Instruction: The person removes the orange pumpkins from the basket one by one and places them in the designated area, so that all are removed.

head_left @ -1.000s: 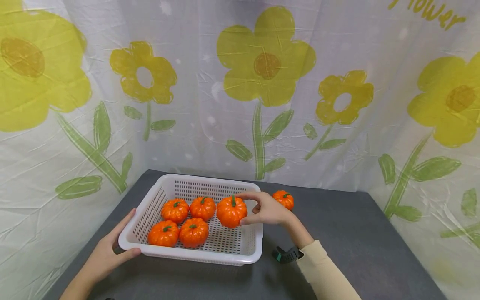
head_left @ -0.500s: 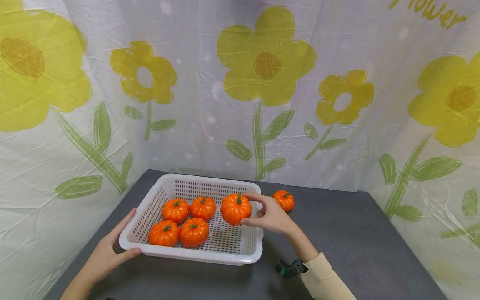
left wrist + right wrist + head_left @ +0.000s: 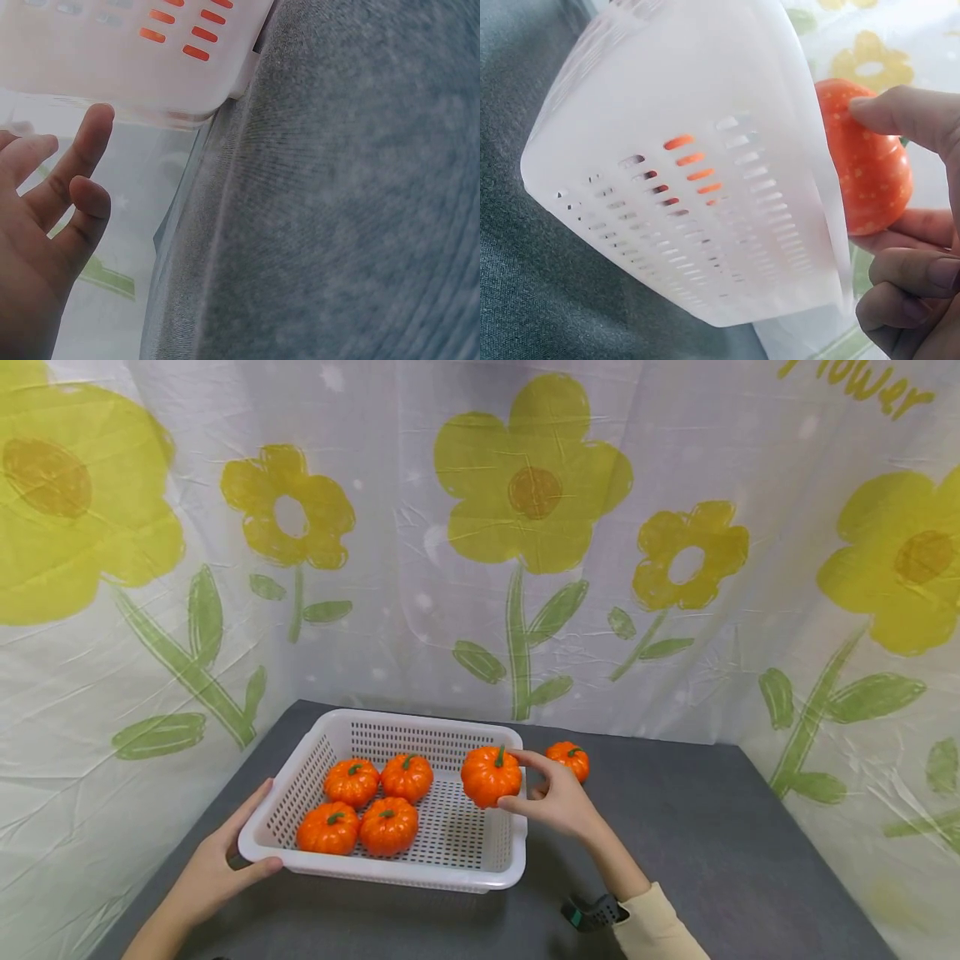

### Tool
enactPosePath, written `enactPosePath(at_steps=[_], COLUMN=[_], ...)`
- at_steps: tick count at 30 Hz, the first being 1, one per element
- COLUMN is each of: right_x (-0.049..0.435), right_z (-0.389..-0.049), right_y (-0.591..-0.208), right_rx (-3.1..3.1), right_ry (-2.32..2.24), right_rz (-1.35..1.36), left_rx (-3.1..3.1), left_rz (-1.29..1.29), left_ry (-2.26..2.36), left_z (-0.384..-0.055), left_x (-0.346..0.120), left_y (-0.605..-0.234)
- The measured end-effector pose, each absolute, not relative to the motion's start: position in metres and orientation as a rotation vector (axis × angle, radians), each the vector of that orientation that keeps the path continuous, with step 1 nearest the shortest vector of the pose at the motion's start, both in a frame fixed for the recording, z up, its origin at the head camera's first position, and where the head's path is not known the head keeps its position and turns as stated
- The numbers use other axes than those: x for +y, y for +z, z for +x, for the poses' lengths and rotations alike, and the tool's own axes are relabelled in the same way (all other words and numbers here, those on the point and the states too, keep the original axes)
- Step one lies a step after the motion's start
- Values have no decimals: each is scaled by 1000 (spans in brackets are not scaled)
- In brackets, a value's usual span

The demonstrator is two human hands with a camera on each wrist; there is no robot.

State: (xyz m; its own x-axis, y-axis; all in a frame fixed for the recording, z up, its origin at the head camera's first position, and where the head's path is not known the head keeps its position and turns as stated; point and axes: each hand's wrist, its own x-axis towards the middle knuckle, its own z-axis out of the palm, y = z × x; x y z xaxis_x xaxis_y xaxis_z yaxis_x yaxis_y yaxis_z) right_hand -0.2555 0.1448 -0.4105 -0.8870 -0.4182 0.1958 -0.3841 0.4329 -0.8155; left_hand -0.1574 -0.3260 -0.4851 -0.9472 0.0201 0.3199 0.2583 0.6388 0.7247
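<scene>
"Head view first: what stood nearest?"

"A beige sleeve (image 3: 660,931) and a dark wrist band (image 3: 595,912), low on the right. Then the left hand (image 3: 213,864), thumb and fingers spread about the left end of a white basket (image 3: 390,870). The left wrist view was hazy, so I couldn't swear how firmly the fingertips met the plastic."

"And inside the basket?"

"Four orange pumpkins (image 3: 387,827), grouped toward the left, green stems showing."

"The right hand (image 3: 558,797)?"

"It pinched a fifth pumpkin (image 3: 490,778) over the basket's right end. The right wrist view showed the thumb on one side, fingers on another."

"Farther off?"

"A sixth pumpkin (image 3: 572,760) lay on the grey table (image 3: 712,827), outside the basket, beyond the right hand. Behind it all hung a pale cloth (image 3: 405,527) with yellow flowers."
</scene>
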Motion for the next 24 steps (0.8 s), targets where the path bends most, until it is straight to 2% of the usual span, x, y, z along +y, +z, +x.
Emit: enactPosePath(at_steps=[18,24], right_x=[166,187], right_z=[-263,-272], right_y=[-410,-408], right_rx=[2814,2903], right_ry=[-1526,-1569], right_rz=[-638,-485], left_rx=[-2518,-2534], left_rz=[-283,-267], left_ry=[-1212,-1213], left_z=[-155,-155], left_x=[-327,-326], left_y=[-485,-483])
